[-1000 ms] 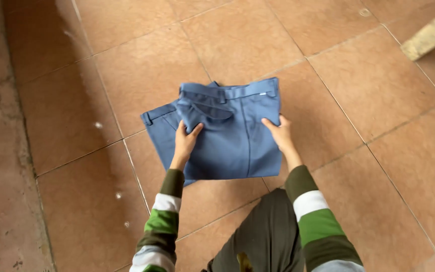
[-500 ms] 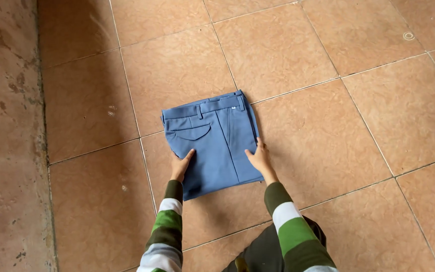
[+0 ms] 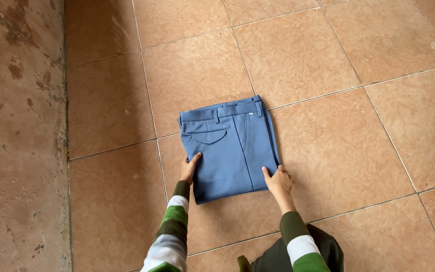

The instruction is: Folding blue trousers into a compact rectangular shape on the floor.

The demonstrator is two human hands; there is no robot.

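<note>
A pair of blue trousers (image 3: 230, 146), folded into a neat rectangle, lies flat on the tiled floor (image 3: 328, 65) with its waistband and a back pocket facing up. My left hand (image 3: 189, 168) rests at the bundle's near left edge, fingers touching the cloth. At the near right corner, my right hand (image 3: 278, 182) grips the edge of the fold with its fingers curled around it. Both arms wear green, white and grey striped sleeves.
A stained, rough concrete strip (image 3: 18, 151) runs along the left side of the floor. Orange-brown tiles with grout lines stretch around the trousers. My dark trouser leg (image 3: 298, 254) shows at the bottom edge.
The folded trousers have come down from my hands to lie flat on the floor. My hands have slid to the near edge, and the view has shifted left.
</note>
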